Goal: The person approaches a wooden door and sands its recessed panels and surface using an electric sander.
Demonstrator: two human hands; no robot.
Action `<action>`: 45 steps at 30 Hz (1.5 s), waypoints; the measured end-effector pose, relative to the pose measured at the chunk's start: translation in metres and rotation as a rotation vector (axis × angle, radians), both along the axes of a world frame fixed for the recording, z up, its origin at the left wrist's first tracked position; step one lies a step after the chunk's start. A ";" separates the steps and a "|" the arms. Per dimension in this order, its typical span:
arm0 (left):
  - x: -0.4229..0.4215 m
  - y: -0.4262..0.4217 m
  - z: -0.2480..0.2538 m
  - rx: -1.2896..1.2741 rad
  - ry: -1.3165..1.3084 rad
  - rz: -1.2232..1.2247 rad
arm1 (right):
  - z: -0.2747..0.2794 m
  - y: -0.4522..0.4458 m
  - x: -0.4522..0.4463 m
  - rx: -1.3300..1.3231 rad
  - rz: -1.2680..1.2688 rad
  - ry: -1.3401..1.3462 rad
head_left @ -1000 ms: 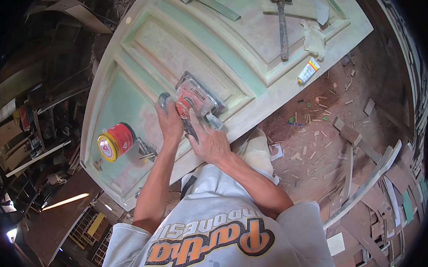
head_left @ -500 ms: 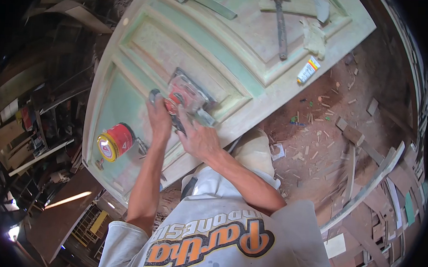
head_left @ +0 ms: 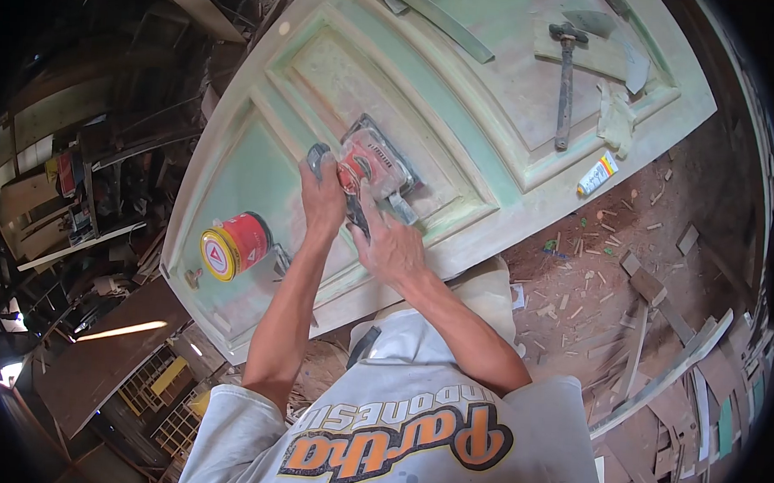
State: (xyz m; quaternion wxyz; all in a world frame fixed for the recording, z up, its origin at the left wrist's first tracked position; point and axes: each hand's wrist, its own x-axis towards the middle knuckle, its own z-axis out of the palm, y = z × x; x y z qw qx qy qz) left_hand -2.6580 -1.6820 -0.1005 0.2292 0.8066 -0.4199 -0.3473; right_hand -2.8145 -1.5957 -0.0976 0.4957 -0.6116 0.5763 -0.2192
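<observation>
A red power sander [head_left: 375, 161] with a dark square base lies flat on a recessed section of a large wooden panel [head_left: 455, 260], which has pale and greenish patches. My left hand [head_left: 323, 200] is closed round the sander's dark front knob. At the other side, my right hand [head_left: 393, 249] grips the black handle, its index finger stretched along the red body. A small grey box-like part sticks out beside the right fingers. Left of my forearm, a red and yellow can [head_left: 236, 245] lies on the panel.
On the panel's far right are a hammer [head_left: 565, 94], a crumpled pale cloth [head_left: 615, 122], a yellow and white tube [head_left: 597, 174] and scraper-like blades [head_left: 636, 69]. A long strip [head_left: 444, 21] lies at the top. Wood scraps [head_left: 644, 279] litter the floor at right.
My view has shifted, so the panel and its items appear farther right and slightly turned. Both hands stay on the sander, which looks sharper now than before.
</observation>
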 end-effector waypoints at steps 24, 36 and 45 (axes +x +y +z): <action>-0.022 0.045 -0.002 -0.013 0.120 0.034 | 0.008 0.039 -0.027 0.043 -0.002 -0.002; -0.037 0.074 -0.003 0.020 0.073 0.030 | 0.000 0.063 -0.039 -0.044 -0.033 -0.006; -0.045 0.060 0.008 0.006 0.067 0.061 | 0.009 0.046 -0.040 0.056 0.051 0.033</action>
